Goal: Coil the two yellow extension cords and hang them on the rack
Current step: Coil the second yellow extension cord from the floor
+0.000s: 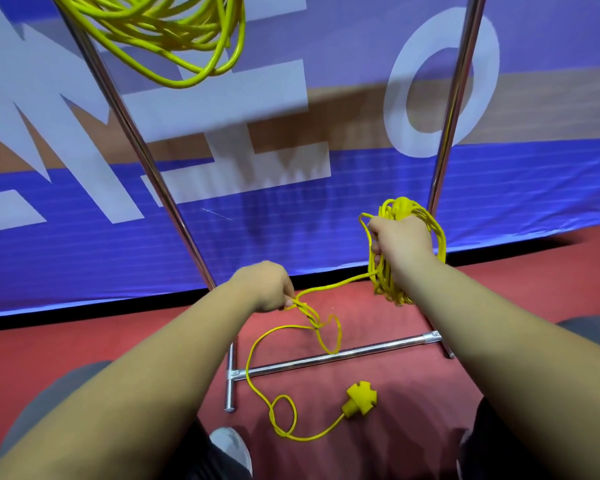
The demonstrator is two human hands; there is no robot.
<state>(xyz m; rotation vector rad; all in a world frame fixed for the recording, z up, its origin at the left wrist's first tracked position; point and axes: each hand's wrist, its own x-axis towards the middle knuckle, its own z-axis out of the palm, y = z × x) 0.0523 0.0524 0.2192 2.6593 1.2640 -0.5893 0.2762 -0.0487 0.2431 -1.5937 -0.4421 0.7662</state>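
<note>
A coiled yellow extension cord [174, 32] hangs at the top left, up on the metal rack [340, 355]. My right hand [400, 242] grips a bundle of loops of the second yellow cord [406, 209], held in the air near the rack's right upright. A strand runs from that bundle down-left to my left hand [269, 289], which pinches the cord. Below it the loose tail [257, 382] twists, crosses the rack's base bar, loops on the red floor and ends in a yellow socket head [359, 398].
Two chrome uprights [142, 157] rise from the rack's base. A blue and white banner [291, 209] stands right behind the rack. The floor is red carpet [413, 410]. My shoe [231, 448] and dark trouser legs show at the bottom edge.
</note>
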